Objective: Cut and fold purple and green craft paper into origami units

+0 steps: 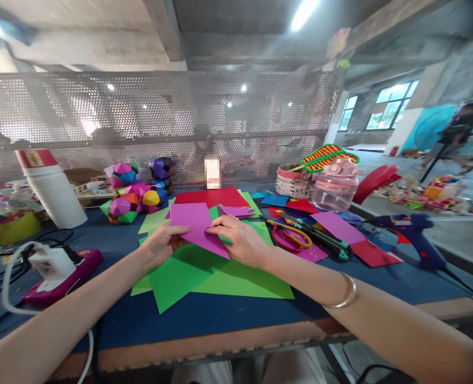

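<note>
Clearly, both your hands are at the purple paper, over the green sheets around the middle of the desk. Your left forearm reaches in from the front-left corner, wrist nearly straight; the left hand has its thumb flat on the paper's face and its other fingers curled underneath, so they hold its left side. Your right forearm slants in from the front-right corner, bracelet below the wrist. The right hand is back-up, a ring showing, its fingers bent and drawn narrow, pinching the paper's right edge. The two hands face each other, a short stretch of paper between them.

As for writing, the cups toward the left edge are topped by a red piece with a gold label whose marks you can't make out. Lettering runs up the bottle near the back-right corner, too small to read. Dark marks along the front edge of the desk are illegible too.
</note>
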Action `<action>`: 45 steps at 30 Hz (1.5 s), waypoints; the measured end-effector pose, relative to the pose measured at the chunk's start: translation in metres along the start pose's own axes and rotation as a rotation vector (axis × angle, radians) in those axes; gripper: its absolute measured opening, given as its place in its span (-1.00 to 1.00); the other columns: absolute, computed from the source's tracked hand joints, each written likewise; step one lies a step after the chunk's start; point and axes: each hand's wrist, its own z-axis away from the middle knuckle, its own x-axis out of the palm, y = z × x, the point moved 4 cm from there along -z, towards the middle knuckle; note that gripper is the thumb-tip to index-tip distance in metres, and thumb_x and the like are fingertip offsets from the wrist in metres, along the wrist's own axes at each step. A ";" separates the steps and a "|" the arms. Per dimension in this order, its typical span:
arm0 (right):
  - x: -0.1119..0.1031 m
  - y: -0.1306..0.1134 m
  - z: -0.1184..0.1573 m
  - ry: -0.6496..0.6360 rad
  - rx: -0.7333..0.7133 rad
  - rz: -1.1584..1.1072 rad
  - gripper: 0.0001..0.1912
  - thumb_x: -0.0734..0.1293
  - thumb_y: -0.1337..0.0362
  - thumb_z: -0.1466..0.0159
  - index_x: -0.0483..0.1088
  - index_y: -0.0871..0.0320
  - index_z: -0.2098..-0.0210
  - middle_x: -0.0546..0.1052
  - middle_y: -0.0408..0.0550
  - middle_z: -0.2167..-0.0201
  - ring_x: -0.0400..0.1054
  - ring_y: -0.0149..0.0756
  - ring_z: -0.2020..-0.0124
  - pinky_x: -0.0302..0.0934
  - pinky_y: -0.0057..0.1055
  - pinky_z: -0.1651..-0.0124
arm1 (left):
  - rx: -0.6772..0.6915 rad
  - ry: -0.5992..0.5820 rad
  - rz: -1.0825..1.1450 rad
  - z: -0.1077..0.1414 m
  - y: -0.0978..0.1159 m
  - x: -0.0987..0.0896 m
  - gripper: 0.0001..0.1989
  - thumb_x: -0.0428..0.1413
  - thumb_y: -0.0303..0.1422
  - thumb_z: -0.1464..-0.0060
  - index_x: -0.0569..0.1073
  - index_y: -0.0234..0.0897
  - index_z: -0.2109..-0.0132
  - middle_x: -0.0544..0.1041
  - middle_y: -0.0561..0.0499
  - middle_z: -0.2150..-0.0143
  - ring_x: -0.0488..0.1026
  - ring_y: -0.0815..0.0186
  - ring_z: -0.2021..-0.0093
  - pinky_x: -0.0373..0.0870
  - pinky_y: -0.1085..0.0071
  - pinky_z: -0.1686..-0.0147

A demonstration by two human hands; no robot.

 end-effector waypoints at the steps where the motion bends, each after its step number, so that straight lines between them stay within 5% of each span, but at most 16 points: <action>1: 0.000 0.000 0.000 -0.003 -0.001 0.003 -0.57 0.25 0.51 -0.27 0.47 0.17 -0.09 0.49 0.07 -0.03 0.36 -0.16 -0.05 0.31 -0.26 -0.03 | 0.005 0.005 0.003 0.000 0.000 0.000 -0.68 0.27 -0.62 0.14 0.58 -0.39 0.15 0.67 -0.08 0.28 0.60 0.29 0.38 0.60 0.45 0.35; 10: 0.000 0.001 0.000 0.029 -0.046 0.009 -0.67 0.29 0.45 -0.30 0.49 0.19 -0.03 0.51 0.09 0.04 0.39 -0.15 0.01 0.33 -0.24 0.00 | 0.024 0.040 -0.003 -0.003 -0.002 -0.003 -0.69 0.28 -0.65 0.24 0.60 -0.45 0.23 0.67 -0.10 0.32 0.58 0.27 0.43 0.59 0.44 0.44; 29: -0.004 -0.007 -0.001 0.054 -0.152 0.036 -0.68 0.37 0.40 -0.28 0.48 0.22 -0.03 0.57 0.09 0.00 0.42 -0.13 0.00 0.25 -0.15 -0.13 | 0.001 0.017 0.017 -0.003 -0.005 -0.001 -0.72 0.24 -0.69 0.13 0.62 -0.46 0.20 0.68 -0.14 0.27 0.61 0.26 0.41 0.63 0.41 0.40; 38: -0.004 -0.003 -0.003 0.144 -0.077 -0.034 -0.75 0.36 0.25 -0.36 0.49 0.16 0.00 0.62 0.03 0.08 0.45 -0.19 0.05 0.27 -0.21 -0.07 | 0.013 -0.024 0.051 -0.002 -0.004 0.001 -0.75 0.24 -0.67 0.07 0.62 -0.42 0.20 0.69 -0.12 0.23 0.63 0.26 0.34 0.63 0.45 0.32; 45: -0.008 0.001 -0.004 0.253 0.147 -0.196 -0.85 0.35 0.21 -0.35 0.54 0.10 0.17 0.63 -0.05 0.21 0.50 -0.23 0.17 0.30 -0.31 0.06 | 0.011 -0.105 0.065 0.001 -0.003 0.007 -0.71 0.26 -0.64 0.04 0.62 -0.42 0.12 0.66 -0.17 0.10 0.63 0.16 0.18 0.63 0.33 0.18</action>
